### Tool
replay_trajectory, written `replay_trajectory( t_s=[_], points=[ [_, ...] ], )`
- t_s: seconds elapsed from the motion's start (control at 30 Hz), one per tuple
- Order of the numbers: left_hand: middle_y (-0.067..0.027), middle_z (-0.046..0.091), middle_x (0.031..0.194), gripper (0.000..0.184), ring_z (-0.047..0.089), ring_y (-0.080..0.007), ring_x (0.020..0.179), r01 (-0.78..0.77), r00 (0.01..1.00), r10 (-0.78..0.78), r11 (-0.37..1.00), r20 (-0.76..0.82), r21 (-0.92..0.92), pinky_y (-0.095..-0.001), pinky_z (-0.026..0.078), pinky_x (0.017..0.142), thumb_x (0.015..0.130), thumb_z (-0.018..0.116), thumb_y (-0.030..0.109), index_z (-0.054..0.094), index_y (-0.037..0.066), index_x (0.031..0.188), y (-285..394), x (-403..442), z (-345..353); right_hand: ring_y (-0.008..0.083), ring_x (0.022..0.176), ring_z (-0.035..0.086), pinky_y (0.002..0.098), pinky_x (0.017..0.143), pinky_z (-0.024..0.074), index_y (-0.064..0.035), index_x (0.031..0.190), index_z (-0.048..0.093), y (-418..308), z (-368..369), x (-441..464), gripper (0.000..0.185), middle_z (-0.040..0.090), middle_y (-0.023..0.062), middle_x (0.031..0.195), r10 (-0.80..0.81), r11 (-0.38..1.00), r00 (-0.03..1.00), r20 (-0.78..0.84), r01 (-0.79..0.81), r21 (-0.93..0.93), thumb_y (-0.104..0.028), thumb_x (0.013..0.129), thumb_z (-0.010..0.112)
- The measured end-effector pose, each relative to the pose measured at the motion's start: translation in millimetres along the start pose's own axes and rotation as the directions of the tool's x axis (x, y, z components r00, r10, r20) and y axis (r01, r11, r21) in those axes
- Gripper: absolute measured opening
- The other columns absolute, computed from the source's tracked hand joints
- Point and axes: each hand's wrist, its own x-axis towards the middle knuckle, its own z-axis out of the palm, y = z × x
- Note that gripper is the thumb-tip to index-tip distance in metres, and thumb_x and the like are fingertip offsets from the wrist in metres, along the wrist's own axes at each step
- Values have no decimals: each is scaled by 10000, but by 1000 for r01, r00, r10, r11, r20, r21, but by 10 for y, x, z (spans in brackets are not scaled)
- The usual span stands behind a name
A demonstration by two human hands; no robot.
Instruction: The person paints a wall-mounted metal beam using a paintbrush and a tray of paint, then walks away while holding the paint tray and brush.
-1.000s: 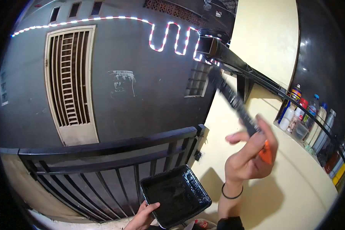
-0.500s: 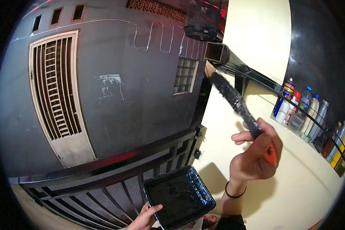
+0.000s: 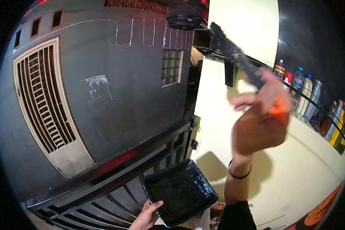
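My right hand (image 3: 262, 115), blurred by motion, is closed around a paint brush (image 3: 237, 57) with an orange handle end and black-coated bristles. The brush tip points up and left, over the near end of a black square metal beam (image 3: 202, 39); whether they touch I cannot tell. Low in the view my left hand (image 3: 147, 215) grips the near left edge of a black tray (image 3: 180, 193), its thumb over the rim. Wet black paint shines on the tray's inner side.
A black metal gate (image 3: 103, 188) runs below and left. Bottles and cans (image 3: 304, 92) line a ledge at right, behind a thin black rod. A cream wall (image 3: 218, 134) stands beside my right arm. A round dark cage (image 3: 184, 17) hangs above the beam.
My right hand has risen with the brush, whose tip moved from below the beam's end up over it. The view has turned right. The left hand still holds the tray. The light string went dark.
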Motion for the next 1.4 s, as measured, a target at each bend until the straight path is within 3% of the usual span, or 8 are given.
replay_trajectory(
  t_s=[0.43, 0.53, 0.63, 0.8, 1.0, 1.1, 1.27, 1.4],
  points=[
    [-101, 622, 1220, 530, 606, -232, 1102, 37, 998, -40, 998, -57, -56, -379, 496, 958, 894, 673, 205, 483, 5, 1346, -26, 69, 94, 109, 504, 638, 181, 432, 451, 84, 1033, 619, 32, 49, 307, 348, 712, 182, 819, -211, 974, 971, -109, 218, 57, -254, 1017, 538],
    [-143, 519, 1342, 661, 552, -315, 1207, 176, 962, -175, 984, -211, -14, -525, 501, 960, 893, 648, 257, 324, 34, 1425, 92, -5, 260, 111, 504, 640, 179, 429, 448, 106, 1037, 604, 44, 30, 265, 326, 710, 202, 879, -257, 960, 962, -90, 265, 87, -215, 1010, 550],
    [-139, 533, 1327, 659, 580, -322, 1171, 128, 974, -127, 992, -186, -8, -516, 495, 983, 897, 650, 243, 320, 29, 1426, 6, 35, 145, 134, 500, 644, 186, 459, 473, 160, 1038, 559, -21, -61, -94, 305, 698, 220, 906, -283, 939, 944, 168, 309, -154, -142, 1011, 519],
    [-140, 526, 1341, 678, 559, -298, 1196, 55, 989, -57, 998, -136, -17, -473, 480, 1006, 899, 655, 236, 305, 30, 1442, -16, 46, 119, 175, 584, 654, 212, 501, 490, 174, 1147, 515, -325, -125, -134, 397, 666, 263, 987, 131, 991, 983, 128, -130, -17, -198, 1047, 419],
    [-134, 506, 1359, 670, 533, -287, 1223, 91, 986, -100, 993, -133, -70, -464, 470, 1009, 894, 667, 208, 313, 54, 1442, 19, -16, 171, 170, 571, 648, 234, 502, 484, 145, 1187, 535, -216, -230, -252, 300, 698, 197, 847, -144, 932, 940, 308, 234, -276, -99, 1026, 464],
    [-132, 508, 1354, 672, 540, -293, 1213, 88, 988, -88, 996, -129, -11, -465, 470, 1008, 893, 671, 198, 312, 57, 1442, 13, -26, 124, 188, 622, 685, 234, 538, 531, 129, 1141, 582, -160, -336, -516, 247, 701, 180, 906, -128, 988, 923, 364, 151, -37, -50, 984, 514],
    [-129, 459, 1412, 633, 480, -265, 1281, 158, 979, -164, 986, -124, -60, -453, 430, 1052, 930, 625, 190, 298, 30, 1448, 24, -84, -6, 201, 633, 688, 249, 562, 537, 124, 1161, 584, 66, -211, -381, 264, 677, 224, 1023, -298, 906, 813, 500, 407, -121, -58, 974, 543],
    [-131, 479, 1398, 607, 505, -265, 1258, 150, 976, -164, 983, -143, -107, -446, 425, 1059, 925, 624, 172, 329, 22, 1434, 44, -96, -54, 210, 680, 690, 259, 566, 527, 51, 1231, 584, 23, -462, -494, 383, 667, 203, 1051, -144, 968, 765, 628, 240, -70, -82, 879, 655]
  ],
)
